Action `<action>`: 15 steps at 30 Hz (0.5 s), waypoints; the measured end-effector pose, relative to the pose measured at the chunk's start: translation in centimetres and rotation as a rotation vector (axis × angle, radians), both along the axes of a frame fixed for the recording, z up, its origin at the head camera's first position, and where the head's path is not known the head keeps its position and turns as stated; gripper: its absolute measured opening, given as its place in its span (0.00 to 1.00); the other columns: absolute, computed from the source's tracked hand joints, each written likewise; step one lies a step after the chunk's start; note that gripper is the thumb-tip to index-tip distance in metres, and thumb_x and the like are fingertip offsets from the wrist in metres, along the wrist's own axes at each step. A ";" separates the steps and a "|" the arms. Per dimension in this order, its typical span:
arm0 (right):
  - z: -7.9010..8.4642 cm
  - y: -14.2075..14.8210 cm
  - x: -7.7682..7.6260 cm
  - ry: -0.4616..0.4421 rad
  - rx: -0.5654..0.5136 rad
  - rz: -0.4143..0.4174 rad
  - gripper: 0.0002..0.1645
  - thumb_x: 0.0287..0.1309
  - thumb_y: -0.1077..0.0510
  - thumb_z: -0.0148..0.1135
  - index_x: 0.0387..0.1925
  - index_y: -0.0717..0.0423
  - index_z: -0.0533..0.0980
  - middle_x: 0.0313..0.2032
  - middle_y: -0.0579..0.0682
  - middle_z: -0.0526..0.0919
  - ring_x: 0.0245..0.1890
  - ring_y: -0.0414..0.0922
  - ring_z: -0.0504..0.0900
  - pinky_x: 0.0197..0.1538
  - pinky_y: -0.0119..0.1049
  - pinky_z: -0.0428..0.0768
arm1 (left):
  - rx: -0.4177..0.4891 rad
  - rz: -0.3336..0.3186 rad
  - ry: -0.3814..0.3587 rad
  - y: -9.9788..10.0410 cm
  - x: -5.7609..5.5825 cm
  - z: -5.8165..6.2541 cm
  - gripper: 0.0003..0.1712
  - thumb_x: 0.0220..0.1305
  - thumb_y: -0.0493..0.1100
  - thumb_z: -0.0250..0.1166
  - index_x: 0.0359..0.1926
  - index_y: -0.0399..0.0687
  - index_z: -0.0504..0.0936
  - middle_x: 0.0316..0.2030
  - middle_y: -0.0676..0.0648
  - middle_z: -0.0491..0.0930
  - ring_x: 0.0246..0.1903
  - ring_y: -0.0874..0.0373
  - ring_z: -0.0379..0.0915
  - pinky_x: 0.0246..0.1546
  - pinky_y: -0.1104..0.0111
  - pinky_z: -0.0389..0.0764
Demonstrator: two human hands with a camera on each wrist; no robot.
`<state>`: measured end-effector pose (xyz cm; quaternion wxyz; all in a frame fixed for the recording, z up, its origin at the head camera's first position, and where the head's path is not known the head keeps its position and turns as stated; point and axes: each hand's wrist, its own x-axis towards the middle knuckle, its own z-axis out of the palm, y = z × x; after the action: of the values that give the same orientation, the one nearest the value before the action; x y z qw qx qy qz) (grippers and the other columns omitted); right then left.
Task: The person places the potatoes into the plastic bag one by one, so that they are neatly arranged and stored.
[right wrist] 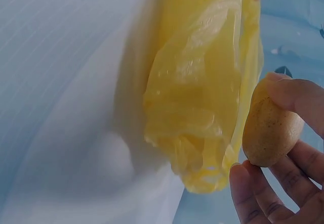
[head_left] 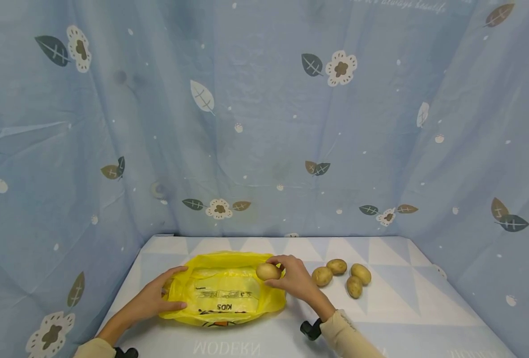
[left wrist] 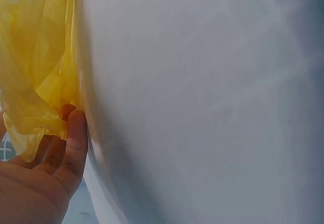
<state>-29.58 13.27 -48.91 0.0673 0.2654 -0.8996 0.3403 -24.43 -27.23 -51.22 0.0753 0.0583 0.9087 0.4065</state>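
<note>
A yellow plastic bag [head_left: 226,293] with printed lettering lies on the table with its mouth spread. At its left end my left hand [head_left: 150,297] holds the bag's edge, thumb on the near side and fingers on the far side. In the left wrist view, the fingers [left wrist: 76,143] meet the crumpled yellow plastic [left wrist: 45,67]. My right hand [head_left: 293,277] pinches a potato [head_left: 268,271] over the bag's right end. The right wrist view shows this potato [right wrist: 271,128] between thumb and fingers, beside the bag [right wrist: 197,82].
Several potatoes lie on the table right of my right hand, among them one potato [head_left: 322,276] nearest the hand and another [head_left: 354,287] closer to me. A blue patterned curtain [head_left: 264,149] rises behind the table [head_left: 403,308] and along its sides.
</note>
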 end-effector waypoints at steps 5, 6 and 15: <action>-0.1 -1.0 0.0 -0.013 -0.007 0.016 0.25 0.51 0.51 0.82 0.51 0.46 0.84 0.46 0.40 0.86 0.40 0.40 0.77 0.43 0.36 0.79 | 0.003 0.007 -0.007 0.1 0.0 0.1 0.59 0.47 0.60 0.83 0.76 0.56 0.64 0.76 0.34 0.59 0.73 0.30 0.53 0.67 0.28 0.54; -0.2 -1.2 -0.1 -0.010 -0.006 0.020 0.25 0.51 0.51 0.82 0.51 0.47 0.84 0.46 0.40 0.86 0.40 0.40 0.77 0.43 0.36 0.79 | 0.002 0.003 -0.005 0.1 0.1 0.2 0.59 0.47 0.60 0.83 0.77 0.56 0.64 0.76 0.34 0.59 0.73 0.30 0.53 0.67 0.28 0.54; -0.3 -3.1 -0.3 0.000 -0.008 0.057 0.24 0.50 0.52 0.83 0.50 0.47 0.85 0.45 0.40 0.86 0.39 0.39 0.77 0.43 0.34 0.79 | 0.016 0.003 -0.007 0.3 0.2 0.1 0.59 0.46 0.59 0.83 0.77 0.56 0.64 0.76 0.34 0.58 0.74 0.30 0.51 0.67 0.29 0.54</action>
<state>-29.91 10.16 -49.22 0.0588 0.2907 -0.8903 0.3456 -24.22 -26.91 -51.12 0.0774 0.0563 0.9053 0.4139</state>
